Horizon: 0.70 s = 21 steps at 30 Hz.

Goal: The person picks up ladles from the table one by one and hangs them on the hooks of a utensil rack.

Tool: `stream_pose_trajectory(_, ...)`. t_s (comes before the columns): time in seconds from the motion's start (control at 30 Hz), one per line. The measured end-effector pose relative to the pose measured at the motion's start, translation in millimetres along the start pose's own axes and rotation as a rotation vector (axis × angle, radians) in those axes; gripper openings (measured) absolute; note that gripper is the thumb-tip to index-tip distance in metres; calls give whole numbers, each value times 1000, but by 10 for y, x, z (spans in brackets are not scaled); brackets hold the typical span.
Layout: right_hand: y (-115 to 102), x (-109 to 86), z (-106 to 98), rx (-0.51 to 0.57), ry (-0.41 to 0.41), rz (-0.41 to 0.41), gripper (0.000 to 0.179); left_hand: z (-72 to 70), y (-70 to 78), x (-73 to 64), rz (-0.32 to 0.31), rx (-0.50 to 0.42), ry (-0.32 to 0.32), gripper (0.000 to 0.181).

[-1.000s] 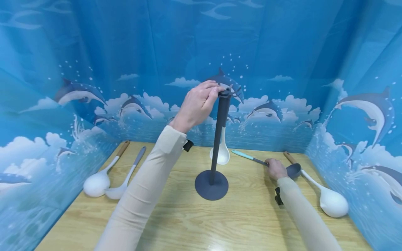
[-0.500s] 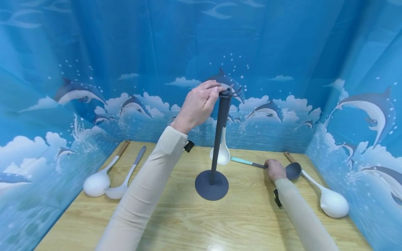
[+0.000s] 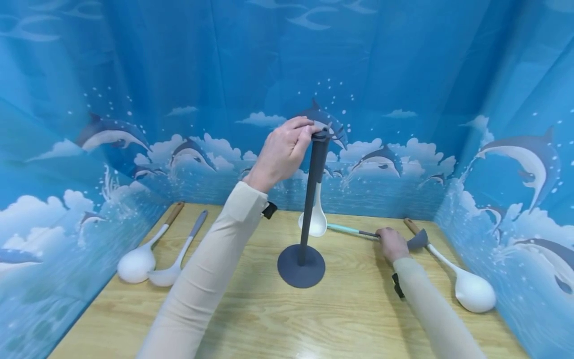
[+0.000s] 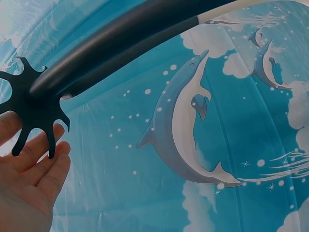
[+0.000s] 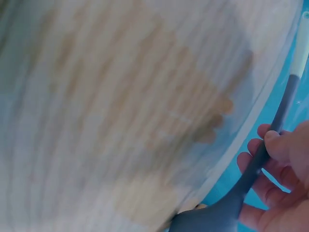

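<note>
In the head view, my left hand (image 3: 282,154) holds the hooked top (image 3: 321,132) of a dark grey utensil stand (image 3: 301,274) at its rim. The left wrist view shows its fingers against the hook prongs (image 4: 29,104). A white ladle (image 3: 319,222) with a dark handle hangs behind the post. At the right, my right hand (image 3: 392,244) grips a dark grey ladle (image 3: 418,240) by its neck, near the bowl. Its turquoise handle end (image 3: 343,228) points left towards the stand. In the right wrist view, thumb and fingers pinch the grey shaft (image 5: 256,164).
A white ladle (image 3: 475,291) with a wooden handle lies along the right edge of the wooden table (image 3: 350,319). At the left lie another wooden-handled white ladle (image 3: 136,263) and a grey-handled white one (image 3: 166,275). A blue dolphin-print curtain (image 3: 269,60) encloses the table.
The grey ladle has shifted slightly left and rolled, so its bowl now shows its outer side rather than its hollow. My left hand stays on the stand's top.
</note>
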State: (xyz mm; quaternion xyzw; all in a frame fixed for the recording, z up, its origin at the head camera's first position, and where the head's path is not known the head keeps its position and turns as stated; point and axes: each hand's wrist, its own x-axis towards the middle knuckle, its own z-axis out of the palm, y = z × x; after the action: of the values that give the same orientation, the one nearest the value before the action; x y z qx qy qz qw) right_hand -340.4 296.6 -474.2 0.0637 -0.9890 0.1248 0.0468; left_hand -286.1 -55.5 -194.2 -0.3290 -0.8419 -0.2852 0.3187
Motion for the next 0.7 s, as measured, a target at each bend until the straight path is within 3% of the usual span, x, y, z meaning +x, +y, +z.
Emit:
stream_pose_trajectory(0.37,1,-16,-34,5,61,-151,33,7,3,3,0,-10,8,46)
stream_pose_trajectory(0.7,-16,-24,-100,57,191,-191,25,8,5,6,-7,-7,11,47)
